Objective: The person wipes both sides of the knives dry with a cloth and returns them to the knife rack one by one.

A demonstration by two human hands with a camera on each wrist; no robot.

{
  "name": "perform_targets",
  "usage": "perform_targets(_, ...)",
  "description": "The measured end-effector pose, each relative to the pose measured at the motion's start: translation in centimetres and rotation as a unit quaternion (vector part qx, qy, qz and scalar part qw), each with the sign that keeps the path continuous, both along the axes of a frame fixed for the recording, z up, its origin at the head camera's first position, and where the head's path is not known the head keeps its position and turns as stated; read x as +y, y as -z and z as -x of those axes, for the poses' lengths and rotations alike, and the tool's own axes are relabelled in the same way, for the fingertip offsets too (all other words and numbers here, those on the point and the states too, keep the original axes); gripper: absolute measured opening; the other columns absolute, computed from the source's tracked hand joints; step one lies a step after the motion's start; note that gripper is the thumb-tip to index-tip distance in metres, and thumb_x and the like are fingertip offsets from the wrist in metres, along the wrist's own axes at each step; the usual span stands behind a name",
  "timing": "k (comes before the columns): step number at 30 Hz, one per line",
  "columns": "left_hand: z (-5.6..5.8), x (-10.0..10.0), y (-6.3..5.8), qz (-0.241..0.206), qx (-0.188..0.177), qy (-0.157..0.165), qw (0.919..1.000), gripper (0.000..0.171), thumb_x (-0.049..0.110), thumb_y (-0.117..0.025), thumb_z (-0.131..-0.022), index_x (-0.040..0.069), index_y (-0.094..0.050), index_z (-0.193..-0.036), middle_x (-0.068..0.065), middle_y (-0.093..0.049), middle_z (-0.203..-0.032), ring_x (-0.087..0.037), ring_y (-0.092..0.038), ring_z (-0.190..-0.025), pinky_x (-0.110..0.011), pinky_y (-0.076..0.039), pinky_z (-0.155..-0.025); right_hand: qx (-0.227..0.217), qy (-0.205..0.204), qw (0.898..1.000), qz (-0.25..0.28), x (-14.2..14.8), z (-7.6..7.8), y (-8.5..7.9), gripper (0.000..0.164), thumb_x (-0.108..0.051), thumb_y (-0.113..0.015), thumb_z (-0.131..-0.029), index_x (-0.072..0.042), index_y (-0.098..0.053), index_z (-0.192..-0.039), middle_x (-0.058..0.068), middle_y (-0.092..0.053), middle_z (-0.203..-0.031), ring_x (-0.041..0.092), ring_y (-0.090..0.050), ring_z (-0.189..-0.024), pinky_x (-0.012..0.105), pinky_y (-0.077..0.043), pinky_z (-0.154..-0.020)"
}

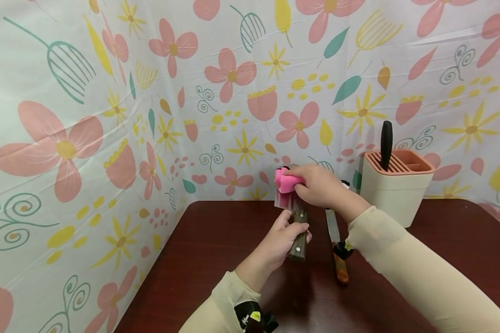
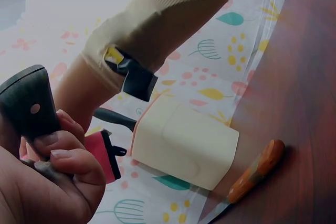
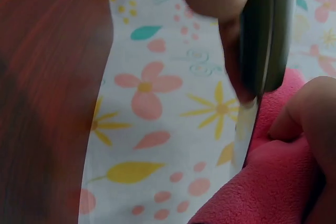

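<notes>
My left hand [image 1: 278, 243] grips the dark handle of a wide-bladed kitchen knife [image 1: 298, 247], its blade pointing up and away over the table. In my right hand [image 1: 320, 186] is a pink cloth [image 1: 286, 182], fuzzy in the right wrist view, folded over the blade. Most of the blade is hidden by cloth and fingers. The handle's two light rivets show in the head view. Right of the held knife, a second knife [image 1: 340, 270] with a brown wooden handle lies on the table, partly beneath my right forearm.
A cream knife block [image 1: 391, 201] with an orange slotted top stands at the back right. One black-handled knife [image 1: 386, 144] is upright in its slots. The dark reddish table [image 1: 208, 254] meets a flower-printed sheet [image 1: 233, 138] at the back and left.
</notes>
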State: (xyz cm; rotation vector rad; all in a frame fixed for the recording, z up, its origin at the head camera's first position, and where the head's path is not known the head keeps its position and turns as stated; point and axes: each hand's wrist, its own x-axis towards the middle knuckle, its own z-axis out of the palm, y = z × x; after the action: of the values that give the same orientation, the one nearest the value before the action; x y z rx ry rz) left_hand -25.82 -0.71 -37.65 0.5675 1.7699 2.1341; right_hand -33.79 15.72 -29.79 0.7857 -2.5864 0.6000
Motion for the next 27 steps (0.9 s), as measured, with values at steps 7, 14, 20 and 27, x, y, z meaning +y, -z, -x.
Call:
perform_targets(7,0.3,-0.1,0.2,0.002,0.0,-0.003,1.0,0.02,0.013,-0.054,-0.102,0.009,-0.042,-0.117,-0.005,-0.057,-0.086,-0.01,-0.058,-0.075,-0.022,-0.048,-0.069,0.012,-0.021,1.0,-0.002,-0.3,-1.9,0.5,0.041,-0.009,-0.059,-0.087,-0.019,-0.074,-0.124,0.001,-0.069,-0.086,0.018,-0.051,-0.072,0.032,-0.042,-0.063)
perform_targets(14,0.6,-0.2,0.4,-0.013,-0.005,0.011,0.9998,0.032,0.012,-0.053,-0.101,0.006,-0.04,-0.13,-0.005,-0.057,-0.083,-0.011,-0.056,-0.07,-0.024,-0.052,-0.06,0.024,-0.052,0.998,0.002,-0.1,-3.4,0.9,0.04,-0.006,-0.06,-0.085,-0.021,-0.076,-0.118,-0.006,-0.068,-0.08,0.014,-0.049,-0.07,0.031,-0.042,-0.065)
perform_targets(20,0.8,-0.3,0.5,-0.021,0.012,0.016,0.9996,0.035,0.011,-0.052,-0.1,0.011,-0.047,-0.134,-0.002,-0.056,-0.082,-0.01,-0.055,-0.068,-0.025,-0.052,-0.059,0.026,-0.07,0.997,0.001,-0.2,-4.6,0.9,0.033,-0.005,-0.059,-0.085,-0.023,-0.075,-0.106,-0.01,-0.057,-0.07,0.01,-0.044,-0.065,0.028,-0.039,-0.062)
perform_targets(27,0.8,-0.2,0.7,-0.019,0.013,0.017,0.9996,0.029,0.01,-0.053,-0.1,0.011,-0.05,-0.129,-0.003,-0.056,-0.085,-0.012,-0.056,-0.071,-0.024,-0.051,-0.061,0.052,-0.08,0.995,-0.004,0.0,-5.2,0.9,0.023,-0.004,-0.06,-0.084,-0.02,-0.073,-0.094,-0.01,-0.052,-0.069,0.011,-0.045,-0.068,0.028,-0.04,-0.064)
